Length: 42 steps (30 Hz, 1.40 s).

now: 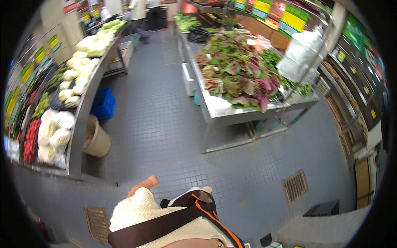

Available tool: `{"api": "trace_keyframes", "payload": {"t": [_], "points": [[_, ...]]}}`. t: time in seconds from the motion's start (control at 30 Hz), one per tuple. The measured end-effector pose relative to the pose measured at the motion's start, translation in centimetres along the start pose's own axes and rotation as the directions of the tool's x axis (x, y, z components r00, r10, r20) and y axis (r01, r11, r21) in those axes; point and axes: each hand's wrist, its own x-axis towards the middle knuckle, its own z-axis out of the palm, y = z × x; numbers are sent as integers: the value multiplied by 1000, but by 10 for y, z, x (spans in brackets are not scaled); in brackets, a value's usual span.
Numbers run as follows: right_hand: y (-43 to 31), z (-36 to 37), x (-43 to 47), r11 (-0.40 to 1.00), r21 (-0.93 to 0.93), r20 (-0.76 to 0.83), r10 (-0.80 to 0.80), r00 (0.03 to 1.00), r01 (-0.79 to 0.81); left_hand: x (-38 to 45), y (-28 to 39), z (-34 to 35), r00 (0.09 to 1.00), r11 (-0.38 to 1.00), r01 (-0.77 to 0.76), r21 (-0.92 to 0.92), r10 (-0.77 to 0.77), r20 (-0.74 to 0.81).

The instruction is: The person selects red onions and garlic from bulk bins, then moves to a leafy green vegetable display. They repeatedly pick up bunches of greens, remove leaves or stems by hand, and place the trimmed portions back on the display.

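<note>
My left hand (152,181) hangs beside my body over the tiled floor (173,148). It is small and blurred, and its fingers cannot be made out. No object shows in it. My right hand is out of view. A dark strap (161,221) crosses my cream knit top (131,209), and a dark bag with orange trim (192,198) lies against my front. Ahead to the right stands a metal table (248,114) heaped with red-and-green leafy vegetables (238,68). A roll of clear plastic bags (302,54) hangs at its right corner.
On the left, a metal produce stand (83,114) holds cabbages (74,73) and red packs (31,139). Under its edge are a blue crate (104,104) and a beige bin (97,139). Two people (138,15) are up the aisle. Floor grates (294,187) and shelves (350,93) lie right.
</note>
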Motion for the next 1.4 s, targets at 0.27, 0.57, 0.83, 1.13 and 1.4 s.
{"api": "trace_keyframes", "payload": {"t": [0.27,0.57,0.83,1.13,1.4], "points": [[-61,-53,30,946,325,-151,51,987,1,95,277,-16,982,984,-162,80,153,112],[-160,-117,151,960,244,-204,192,960,-140,154,569,-50,876,859,-474,-193,483,-1],[-304,-210,302,993,61,-119,108,987,-102,166,644,-5,973,983,-148,-106,164,162],[-606,-204,482,993,-31,-78,-116,990,114,242,812,-7,986,970,-159,-186,164,14],[-674,-233,552,848,-523,-150,-185,971,81,278,1236,-151,338,389,-921,-25,764,-550]]}}
